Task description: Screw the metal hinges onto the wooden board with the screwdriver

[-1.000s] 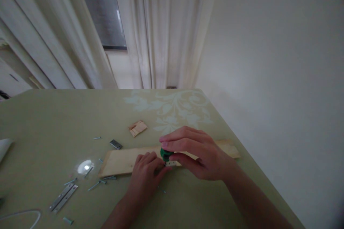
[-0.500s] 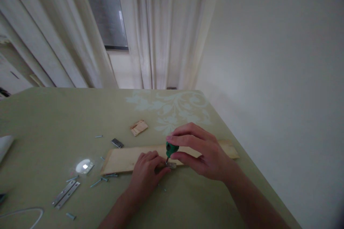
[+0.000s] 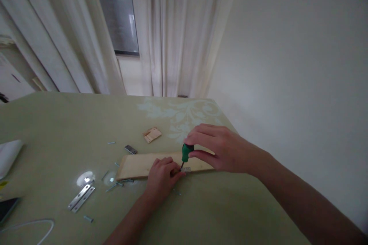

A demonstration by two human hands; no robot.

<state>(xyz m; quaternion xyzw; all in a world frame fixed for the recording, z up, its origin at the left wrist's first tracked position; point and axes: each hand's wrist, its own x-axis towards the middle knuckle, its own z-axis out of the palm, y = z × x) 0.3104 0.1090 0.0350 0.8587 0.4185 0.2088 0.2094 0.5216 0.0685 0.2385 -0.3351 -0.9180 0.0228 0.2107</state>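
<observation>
A pale wooden board (image 3: 138,164) lies flat on the green table (image 3: 57,130). My right hand (image 3: 221,148) is closed round a short screwdriver with a green handle (image 3: 186,153), its tip down on a small metal hinge (image 3: 186,169) at the board's near edge. My left hand (image 3: 162,178) rests curled on the board beside the hinge, fingertips pinched at the hinge and the screwdriver tip; what they pinch is hidden.
A long metal hinge (image 3: 81,197), loose screws (image 3: 113,187), a small dark hinge (image 3: 130,149) and a small wood block (image 3: 152,134) lie on the table. A white cable (image 3: 34,226) and a dark phone (image 3: 7,208) sit at the left. The table's right edge is near.
My right hand has lifted and tilted, so more of the green handle and the shaft show. The camera view has shifted slightly; my left hand stays at the hinge.
</observation>
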